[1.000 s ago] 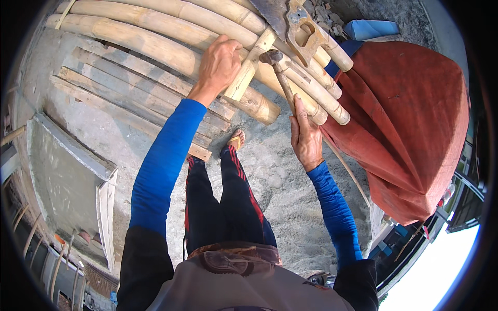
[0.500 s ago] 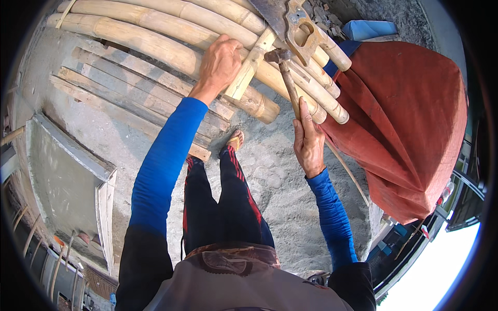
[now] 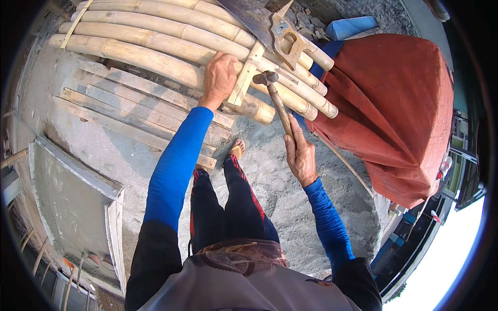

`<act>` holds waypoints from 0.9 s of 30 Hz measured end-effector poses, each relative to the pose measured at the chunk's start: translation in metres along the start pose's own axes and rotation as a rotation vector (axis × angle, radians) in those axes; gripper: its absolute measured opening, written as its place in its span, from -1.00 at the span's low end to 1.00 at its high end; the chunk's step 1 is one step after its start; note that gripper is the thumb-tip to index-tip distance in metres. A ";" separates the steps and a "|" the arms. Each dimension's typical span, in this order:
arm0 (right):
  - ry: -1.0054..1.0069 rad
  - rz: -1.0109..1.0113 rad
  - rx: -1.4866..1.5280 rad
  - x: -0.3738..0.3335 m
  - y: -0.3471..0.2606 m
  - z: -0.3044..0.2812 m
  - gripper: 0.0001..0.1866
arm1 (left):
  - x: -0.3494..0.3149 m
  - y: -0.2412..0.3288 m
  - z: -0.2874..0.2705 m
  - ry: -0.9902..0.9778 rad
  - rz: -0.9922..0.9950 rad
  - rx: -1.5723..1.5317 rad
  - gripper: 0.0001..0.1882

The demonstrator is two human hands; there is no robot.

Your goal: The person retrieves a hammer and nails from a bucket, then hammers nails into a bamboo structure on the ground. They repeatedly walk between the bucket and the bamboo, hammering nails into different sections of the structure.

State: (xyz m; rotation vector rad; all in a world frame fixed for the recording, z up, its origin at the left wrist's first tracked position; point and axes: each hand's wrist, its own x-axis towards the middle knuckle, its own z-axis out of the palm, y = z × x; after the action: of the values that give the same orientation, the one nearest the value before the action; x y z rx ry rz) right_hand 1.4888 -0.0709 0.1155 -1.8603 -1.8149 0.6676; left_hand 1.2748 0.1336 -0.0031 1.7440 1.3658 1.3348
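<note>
My right hand [image 3: 301, 158] grips the wooden handle of a hammer [image 3: 280, 108]. The hammer's metal head hovers just right of a short split-bamboo crosspiece [image 3: 246, 75], which lies across a row of long bamboo poles [image 3: 140, 54]. On the crosspiece's left side, my left hand [image 3: 219, 79] rests against the nearest poles with its fingers curled in. Whatever those fingers hold, if anything, is hidden. Beyond the hammer, a handsaw [image 3: 284, 41] with a wooden grip lies on top of the poles.
Weathered wooden planks [image 3: 129, 111] lie on the ground left of my feet. A red cover [image 3: 384, 109] drapes over a bulky shape at the right, with a blue wrapped bundle [image 3: 353, 27] behind it. A concrete slab structure [image 3: 78, 202] stands at the lower left.
The hammer head has come lower and nearer to the crosspiece's near end. My left hand keeps its place beside the crosspiece. The whole view has shifted slightly.
</note>
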 end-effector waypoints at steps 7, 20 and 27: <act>-0.058 0.306 0.327 -0.080 -0.048 0.010 -0.78 | -0.138 0.129 -0.023 -0.246 -0.740 -0.711 -0.51; 0.158 0.817 1.359 0.045 0.202 0.020 -0.44 | -0.183 0.136 -0.070 0.404 -1.138 -0.445 -0.53; 0.134 0.832 1.425 0.048 0.194 0.011 -0.56 | -0.236 0.126 -0.100 0.668 -1.185 -0.295 -0.59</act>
State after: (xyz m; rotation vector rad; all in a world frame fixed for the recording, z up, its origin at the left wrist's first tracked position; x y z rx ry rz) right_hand 1.6337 -0.0288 -0.0158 -1.3620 -0.0685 1.4918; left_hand 1.2332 -0.1435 0.0550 0.0769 1.9129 1.2566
